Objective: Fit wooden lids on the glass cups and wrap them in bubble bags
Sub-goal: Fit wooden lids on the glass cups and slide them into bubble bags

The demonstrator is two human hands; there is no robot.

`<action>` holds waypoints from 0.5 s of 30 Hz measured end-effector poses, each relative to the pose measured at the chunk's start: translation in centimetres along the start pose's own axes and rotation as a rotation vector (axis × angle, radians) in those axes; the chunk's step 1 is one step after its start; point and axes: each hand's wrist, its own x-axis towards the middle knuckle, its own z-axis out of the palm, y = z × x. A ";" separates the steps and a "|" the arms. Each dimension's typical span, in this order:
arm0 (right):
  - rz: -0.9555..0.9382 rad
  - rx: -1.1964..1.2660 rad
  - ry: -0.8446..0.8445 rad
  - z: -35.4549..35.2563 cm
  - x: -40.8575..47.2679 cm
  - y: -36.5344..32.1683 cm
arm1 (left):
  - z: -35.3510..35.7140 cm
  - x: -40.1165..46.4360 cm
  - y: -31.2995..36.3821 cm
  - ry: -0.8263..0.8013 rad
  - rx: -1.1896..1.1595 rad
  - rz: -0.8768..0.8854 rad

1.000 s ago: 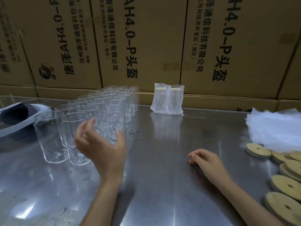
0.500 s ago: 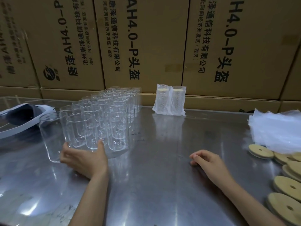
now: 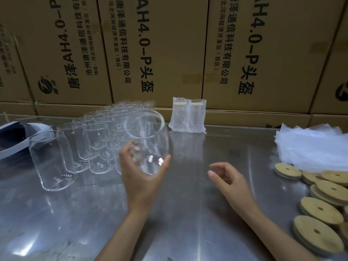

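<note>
My left hand (image 3: 145, 183) grips a clear glass cup (image 3: 148, 136) by its base, lifted off the steel table (image 3: 188, 213) and tilted with its mouth toward me. Several more empty glass cups (image 3: 94, 144) stand in rows at the left. My right hand (image 3: 228, 180) hovers just above the table, fingers loosely curled and apart, holding nothing. Round wooden lids (image 3: 320, 210) with centre holes lie scattered at the right edge. A pile of bubble bags (image 3: 310, 147) sits behind them. Two wrapped cups (image 3: 188, 117) stand at the back.
Stacked cardboard boxes (image 3: 154, 49) form a wall behind the table. A white and dark headset-like object (image 3: 13, 136) lies at the far left, next to the nearest standing cup (image 3: 52, 161).
My left hand closed on a cup at the front of the rows, lifted it and carried it right, tilting it. My right hand rose off the table and uncurled.
</note>
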 end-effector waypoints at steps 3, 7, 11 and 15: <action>-0.065 0.091 -0.011 0.3 -0.5 -1.3 | 2.6 -2.0 0.9 -0.233 -0.109 -0.021; -0.116 0.157 -0.030 0.4 -0.6 -1.7 | 5.7 -4.2 0.8 -0.414 -0.148 -0.084; -0.073 0.136 0.040 -0.2 0.1 -0.7 | 8.4 -5.1 0.6 -0.476 -0.113 -0.138; 0.008 0.163 0.103 -0.9 1.0 0.5 | 10.4 -5.2 0.4 -0.549 -0.059 -0.179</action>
